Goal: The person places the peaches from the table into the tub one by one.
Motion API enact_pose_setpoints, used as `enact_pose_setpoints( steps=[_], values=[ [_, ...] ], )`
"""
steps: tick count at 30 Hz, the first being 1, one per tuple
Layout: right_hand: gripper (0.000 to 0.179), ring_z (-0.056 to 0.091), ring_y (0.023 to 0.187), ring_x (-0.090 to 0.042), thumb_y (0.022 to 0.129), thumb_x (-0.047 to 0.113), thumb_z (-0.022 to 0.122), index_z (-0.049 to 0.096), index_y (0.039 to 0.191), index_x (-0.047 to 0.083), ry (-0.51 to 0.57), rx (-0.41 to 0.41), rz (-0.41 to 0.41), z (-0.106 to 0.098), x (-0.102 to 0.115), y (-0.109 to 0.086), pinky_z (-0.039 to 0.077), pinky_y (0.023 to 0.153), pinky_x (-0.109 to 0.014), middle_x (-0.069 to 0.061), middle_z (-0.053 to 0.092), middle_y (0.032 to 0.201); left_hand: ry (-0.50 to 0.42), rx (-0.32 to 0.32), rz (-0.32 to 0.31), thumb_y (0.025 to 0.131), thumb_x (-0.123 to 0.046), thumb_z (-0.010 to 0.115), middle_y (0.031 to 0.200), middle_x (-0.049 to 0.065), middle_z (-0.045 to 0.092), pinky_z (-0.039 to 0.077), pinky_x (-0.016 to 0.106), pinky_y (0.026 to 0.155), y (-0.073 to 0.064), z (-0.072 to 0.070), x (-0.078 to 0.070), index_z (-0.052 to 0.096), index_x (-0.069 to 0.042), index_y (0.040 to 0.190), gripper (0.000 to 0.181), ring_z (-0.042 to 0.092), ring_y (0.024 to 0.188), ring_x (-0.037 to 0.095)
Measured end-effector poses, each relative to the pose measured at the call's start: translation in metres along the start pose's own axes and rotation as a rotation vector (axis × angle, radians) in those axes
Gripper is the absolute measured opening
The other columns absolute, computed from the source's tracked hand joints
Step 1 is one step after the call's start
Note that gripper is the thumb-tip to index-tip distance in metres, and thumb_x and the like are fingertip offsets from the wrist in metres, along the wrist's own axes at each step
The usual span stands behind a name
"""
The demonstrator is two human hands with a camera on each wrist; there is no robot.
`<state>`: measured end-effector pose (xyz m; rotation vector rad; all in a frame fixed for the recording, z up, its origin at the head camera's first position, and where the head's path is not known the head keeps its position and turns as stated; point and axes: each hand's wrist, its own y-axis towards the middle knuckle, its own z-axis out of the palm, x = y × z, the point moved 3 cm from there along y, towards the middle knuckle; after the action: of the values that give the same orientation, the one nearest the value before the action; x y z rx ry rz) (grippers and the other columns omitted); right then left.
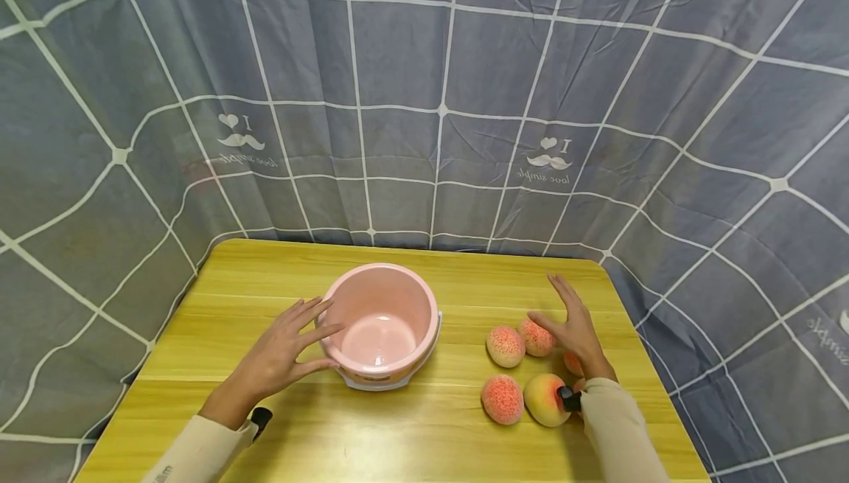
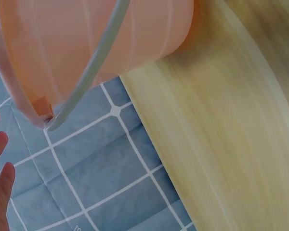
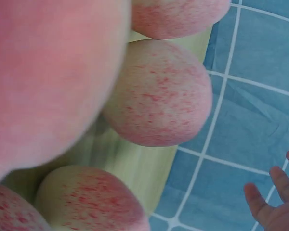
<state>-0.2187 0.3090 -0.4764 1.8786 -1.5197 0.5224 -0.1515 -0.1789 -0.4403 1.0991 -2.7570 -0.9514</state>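
Note:
A pink bucket (image 1: 381, 321) with a pale handle (image 2: 94, 65) stands upright on the wooden table; its inside shows bare. My left hand (image 1: 281, 354) hovers at the bucket's left side, fingers spread near the rim and holding nothing. In the left wrist view its fingertips (image 2: 2, 180) are apart from the bucket. On the right lie several peaches, among them a speckled peach (image 1: 505, 346), a redder peach (image 1: 502, 400) and a yellow-red peach (image 1: 547, 400). Over this group my right hand (image 1: 575, 328) is held with fingers extended, gripping nothing. Hand and sleeve partly hide some peaches.
The yellow wooden table (image 1: 398, 439) ends at a back edge, close to a grey-blue checked curtain (image 1: 404, 136) that surrounds it on the back and sides. A black wrist strap (image 1: 261, 421) is on the left wrist.

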Motion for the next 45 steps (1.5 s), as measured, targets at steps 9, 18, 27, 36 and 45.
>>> enact_pose_setpoints(
  steps=[9,18,27,36,45],
  values=[
    [0.079,0.021,0.139,-0.048,0.087,0.023,0.074,0.031,0.150,0.006,0.065,0.036,0.066,0.006,-0.015,-0.008,0.027,0.107,-0.071,-0.025,0.024,0.153,-0.008,0.008,0.005,0.087,-0.059,0.055,0.137,0.017,0.053,0.024,0.038,0.121,-0.002,0.004,-0.002,0.072,-0.015,0.115,0.055,0.049,0.122,0.041],
    [0.075,0.021,0.139,-0.049,0.090,0.019,0.071,0.029,0.150,0.004,0.140,0.096,0.108,0.003,-0.022,-0.011,0.028,0.109,-0.068,-0.026,0.024,0.153,-0.032,-0.034,0.074,0.082,-0.042,0.069,0.134,0.019,0.055,0.010,0.024,0.123,-0.005,0.010,-0.003,0.072,-0.013,0.113,0.043,0.052,0.118,0.043],
    [0.074,0.025,0.136,-0.051,0.087,0.018,0.073,0.034,0.148,0.003,0.126,0.199,0.158,0.000,-0.027,-0.011,0.031,0.108,-0.068,-0.030,0.030,0.149,-0.045,-0.068,0.078,0.092,-0.047,0.055,0.133,0.015,0.057,0.026,0.034,0.120,-0.007,0.012,-0.004,0.073,-0.014,0.110,0.042,0.052,0.119,0.039],
    [0.072,0.028,0.133,-0.053,0.084,0.014,0.076,0.040,0.143,-0.002,0.143,0.266,0.142,0.001,-0.029,-0.011,0.032,0.107,-0.068,-0.031,0.036,0.144,-0.051,-0.075,0.059,0.091,-0.044,0.058,0.131,0.015,0.058,0.028,0.031,0.119,-0.007,0.014,-0.005,0.075,-0.015,0.106,0.037,0.053,0.118,0.038],
    [0.067,0.027,0.133,-0.055,0.083,0.008,0.076,0.043,0.140,-0.006,0.190,0.293,0.139,0.005,-0.035,-0.010,0.031,0.107,-0.070,-0.032,0.038,0.143,-0.039,-0.116,0.058,0.096,-0.048,0.043,0.122,0.018,0.064,0.042,0.034,0.108,-0.008,0.018,-0.007,0.078,-0.013,0.098,0.050,0.058,0.112,0.038]
  ],
)
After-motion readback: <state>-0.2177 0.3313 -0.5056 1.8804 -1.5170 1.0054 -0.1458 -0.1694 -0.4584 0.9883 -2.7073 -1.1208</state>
